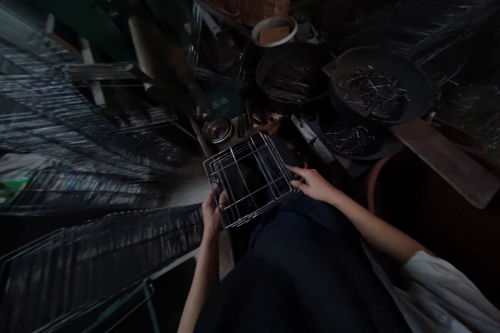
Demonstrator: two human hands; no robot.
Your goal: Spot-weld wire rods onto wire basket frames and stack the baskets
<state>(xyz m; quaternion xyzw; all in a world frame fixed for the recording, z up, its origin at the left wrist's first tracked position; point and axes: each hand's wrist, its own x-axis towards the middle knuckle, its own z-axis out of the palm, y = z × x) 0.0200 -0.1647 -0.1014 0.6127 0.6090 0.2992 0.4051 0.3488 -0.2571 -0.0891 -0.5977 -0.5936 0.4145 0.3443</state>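
A rectangular wire rack (252, 182) of thin metal rods, with more than one layer of wire, is held above my lap in the middle of the head view. My left hand (213, 213) grips its left side, fingers closed around the wires. At the opposite side, my right hand (312, 184) has its thumb and fingers closed on the rack's right edge. Dark cloth over my legs (289, 265) shows below and through the wires. Some of my left fingertips are hidden behind the frame.
Bowls of short metal rods, one at the right (371, 88) and one behind (292, 75), stand beyond my hands. A small round metal dish (217, 129) sits near the rack. Stacked wire racks (97, 250) fill the left. A wooden board (449, 161) juts out at the right.
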